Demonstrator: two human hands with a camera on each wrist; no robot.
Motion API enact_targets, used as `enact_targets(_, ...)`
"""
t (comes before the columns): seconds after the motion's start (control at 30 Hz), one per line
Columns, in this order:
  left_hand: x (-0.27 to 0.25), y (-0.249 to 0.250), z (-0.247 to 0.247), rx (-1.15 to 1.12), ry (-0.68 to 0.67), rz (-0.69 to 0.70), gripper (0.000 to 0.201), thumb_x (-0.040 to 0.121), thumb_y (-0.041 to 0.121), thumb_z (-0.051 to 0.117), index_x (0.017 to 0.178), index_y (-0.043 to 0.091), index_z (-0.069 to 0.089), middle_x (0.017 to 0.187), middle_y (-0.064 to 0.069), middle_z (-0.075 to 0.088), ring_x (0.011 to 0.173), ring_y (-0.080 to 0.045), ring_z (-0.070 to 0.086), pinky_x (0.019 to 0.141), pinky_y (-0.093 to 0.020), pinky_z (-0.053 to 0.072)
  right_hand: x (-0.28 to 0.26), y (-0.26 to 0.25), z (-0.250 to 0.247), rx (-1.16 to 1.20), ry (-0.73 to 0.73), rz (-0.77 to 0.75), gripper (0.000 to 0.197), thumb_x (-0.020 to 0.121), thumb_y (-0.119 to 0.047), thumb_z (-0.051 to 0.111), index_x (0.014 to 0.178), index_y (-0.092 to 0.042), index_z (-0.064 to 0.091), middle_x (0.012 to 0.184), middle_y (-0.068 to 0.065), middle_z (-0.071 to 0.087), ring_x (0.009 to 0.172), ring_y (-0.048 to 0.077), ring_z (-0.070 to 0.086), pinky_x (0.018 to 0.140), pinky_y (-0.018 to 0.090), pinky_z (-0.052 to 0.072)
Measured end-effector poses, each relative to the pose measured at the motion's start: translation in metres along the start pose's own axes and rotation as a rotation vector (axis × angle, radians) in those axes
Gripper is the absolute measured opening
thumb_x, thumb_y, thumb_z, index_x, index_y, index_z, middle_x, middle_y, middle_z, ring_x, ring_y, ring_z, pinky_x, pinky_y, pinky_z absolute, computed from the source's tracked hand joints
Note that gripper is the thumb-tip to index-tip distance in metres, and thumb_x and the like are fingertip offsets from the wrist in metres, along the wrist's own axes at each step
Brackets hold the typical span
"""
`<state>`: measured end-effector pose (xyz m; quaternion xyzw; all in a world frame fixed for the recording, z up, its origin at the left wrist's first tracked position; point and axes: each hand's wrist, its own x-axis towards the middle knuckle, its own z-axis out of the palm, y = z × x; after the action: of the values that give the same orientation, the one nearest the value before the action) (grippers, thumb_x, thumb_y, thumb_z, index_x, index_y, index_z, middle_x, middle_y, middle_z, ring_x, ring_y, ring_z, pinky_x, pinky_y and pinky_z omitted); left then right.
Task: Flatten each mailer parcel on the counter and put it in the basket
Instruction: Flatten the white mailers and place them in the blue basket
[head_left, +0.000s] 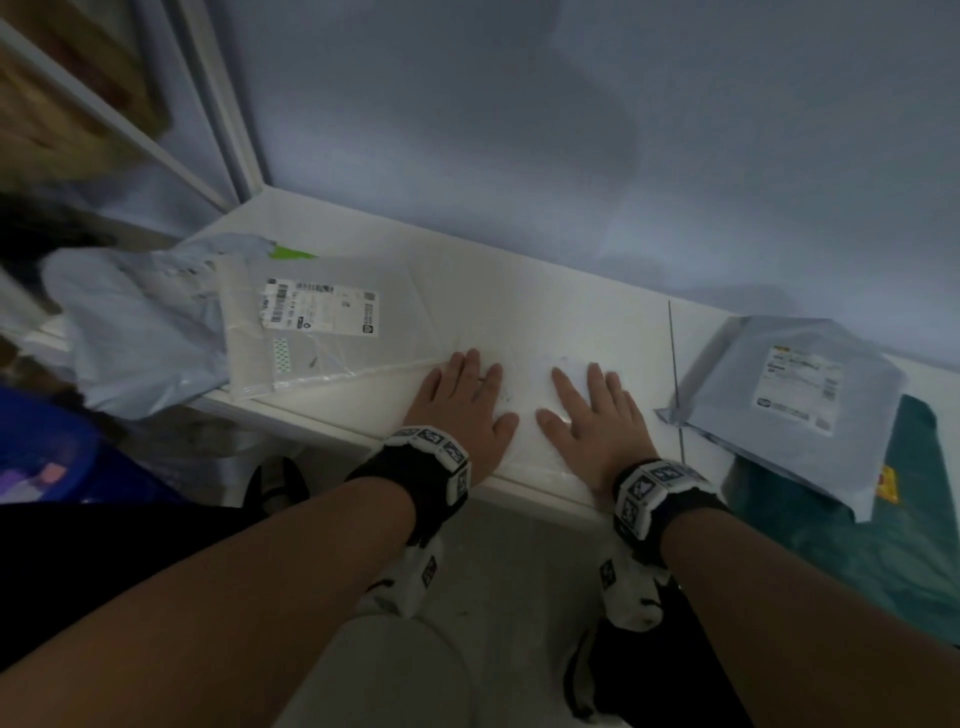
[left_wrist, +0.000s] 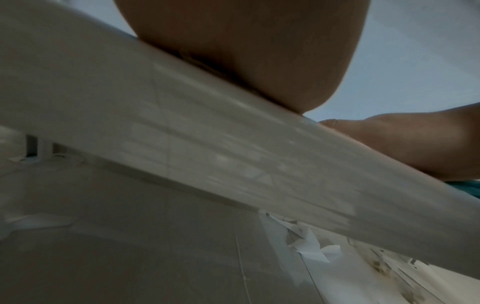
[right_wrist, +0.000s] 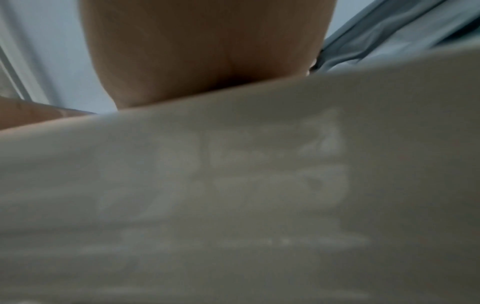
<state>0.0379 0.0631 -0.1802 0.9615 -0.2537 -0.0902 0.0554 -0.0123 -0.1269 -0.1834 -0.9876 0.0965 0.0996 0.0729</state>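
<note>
So, quick rundown:
left hand (head_left: 464, 410): flat, fingers straight and spread, palm down on the white mailer (head_left: 524, 410)
right hand (head_left: 597, 421): same, flat and spread, pressing just beside the left
white mailer: near the front edge of the counter (head_left: 519, 296), under both hands
clear mailer (head_left: 332, 332): left of the hands, label up
grey mailer (head_left: 789, 395): well off to the right, hanging over the counter edge
blue basket (head_left: 47, 447): down low on the far left

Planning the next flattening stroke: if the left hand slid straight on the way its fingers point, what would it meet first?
Probably the clear-wrapped labelled parcel: the left hand lies flat on the white mailer, fingertips already near its corner. Depth is uncertain.
</note>
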Motion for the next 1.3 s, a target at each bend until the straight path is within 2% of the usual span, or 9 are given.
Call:
enact_targets(0.4, 0.0, 0.002, 0.003, 0.026, 0.013, -0.01, 0.069, 0.098, 0.054, 0.015, 0.155, 0.02, -0.003, 0.161, -0.01, -0.012, 0.149, -0.025, -0.008, 0.12, -0.043, -0.001, -0.004, 0.0, 0.006, -0.022, 0.05, -0.009, 0.068, 0.094, -0.069, 0.015, 0.154, -0.043, -0.002, 0.165, 0.008, -0.009, 0.151, 0.028, -0.007, 0.123, 0.041, 0.0)
enact_targets(0.53, 0.0, 0.003, 0.002, 0.013, 0.001, -0.015, 0.069, 0.097, 0.054, 0.017, 0.155, 0.021, -0.002, 0.161, -0.009, -0.012, 0.149, -0.024, -0.008, 0.12, -0.042, -0.002, -0.001, 0.0, -0.006, 0.064, -0.032, 0.016, 0.072, 0.094, -0.068, 0.029, 0.155, -0.039, 0.003, 0.165, 0.007, -0.006, 0.151, 0.027, -0.004, 0.122, 0.04, 0.002)
enact_targets(0.63, 0.0, 0.001, 0.002, 0.003, -0.006, -0.008, 0.068, 0.097, 0.054, 0.018, 0.155, 0.022, -0.001, 0.161, -0.009, -0.011, 0.149, -0.024, -0.007, 0.12, -0.041, -0.002, -0.001, 0.004, -0.027, 0.249, 0.008, 0.102, 0.076, 0.092, -0.053, 0.051, 0.155, -0.027, 0.018, 0.162, 0.01, 0.016, 0.148, 0.03, 0.016, 0.119, 0.04, 0.018)
enact_targets(0.77, 0.0, 0.0, 0.003, -0.002, -0.011, -0.008, 0.068, 0.097, 0.054, 0.017, 0.155, 0.022, -0.001, 0.161, -0.008, -0.011, 0.149, -0.023, -0.007, 0.12, -0.041, -0.002, -0.004, 0.022, -0.046, 0.392, 0.021, 0.422, 0.068, 0.088, -0.04, 0.059, 0.147, -0.017, 0.033, 0.143, 0.014, 0.045, 0.127, 0.035, 0.047, 0.104, 0.042, 0.043)
enact_targets(0.83, 0.0, 0.0, 0.004, 0.0, -0.016, -0.008, 0.068, 0.097, 0.054, 0.017, 0.155, 0.022, -0.001, 0.161, -0.008, -0.011, 0.149, -0.023, -0.007, 0.12, -0.041, -0.002, 0.0, 0.031, -0.048, 0.528, -0.014, 0.524, 0.057, 0.086, -0.034, 0.06, 0.134, -0.004, 0.048, 0.124, 0.017, 0.06, 0.104, 0.033, 0.062, 0.081, 0.037, 0.055)
enact_targets(0.9, 0.0, 0.0, 0.004, -0.01, -0.019, -0.007, 0.068, 0.097, 0.054, 0.017, 0.155, 0.023, -0.002, 0.161, -0.007, -0.012, 0.149, -0.023, -0.007, 0.12, -0.041, -0.003, 0.003, 0.037, -0.05, 0.627, -0.037, 0.541, 0.041, 0.087, -0.031, 0.062, 0.109, 0.004, 0.062, 0.101, 0.019, 0.067, 0.082, 0.031, 0.064, 0.061, 0.031, 0.051)
enact_targets(1.07, 0.011, -0.006, -0.007, -0.103, -0.156, -0.024, 0.072, 0.096, 0.055, 0.029, 0.155, 0.026, -0.003, 0.161, -0.003, -0.014, 0.149, -0.021, -0.009, 0.12, -0.038, -0.003, 0.007, 0.04, -0.056, 0.738, -0.157, 0.418, 0.017, 0.084, -0.03, 0.064, 0.089, -0.014, 0.062, 0.114, 0.019, 0.068, 0.105, 0.038, 0.066, 0.092, 0.051, 0.054)
enact_targets(1.13, 0.021, -0.015, -0.022, -0.211, -0.206, -0.076, 0.078, 0.094, 0.053, 0.041, 0.154, 0.027, 0.001, 0.162, -0.003, -0.01, 0.149, -0.024, -0.004, 0.121, -0.037, 0.002, 0.004, 0.036, -0.069, 0.851, -0.126, 0.382, 0.019, 0.083, -0.025, 0.062, 0.09, -0.008, 0.065, 0.103, 0.02, 0.07, 0.093, 0.04, 0.069, 0.085, 0.056, 0.056)
enact_targets(1.3, 0.024, -0.038, -0.097, -0.521, -0.068, -0.262, 0.078, 0.091, 0.042, 0.059, 0.153, 0.018, 0.018, 0.155, -0.014, 0.028, 0.134, -0.032, 0.041, 0.105, -0.034, 0.038, -0.01, 0.015, -0.126, 1.03, -0.008, 0.248, 0.012, 0.097, -0.008, 0.055, 0.089, -0.007, 0.064, 0.088, 0.017, 0.065, 0.079, 0.029, 0.062, 0.07, 0.039, 0.051)
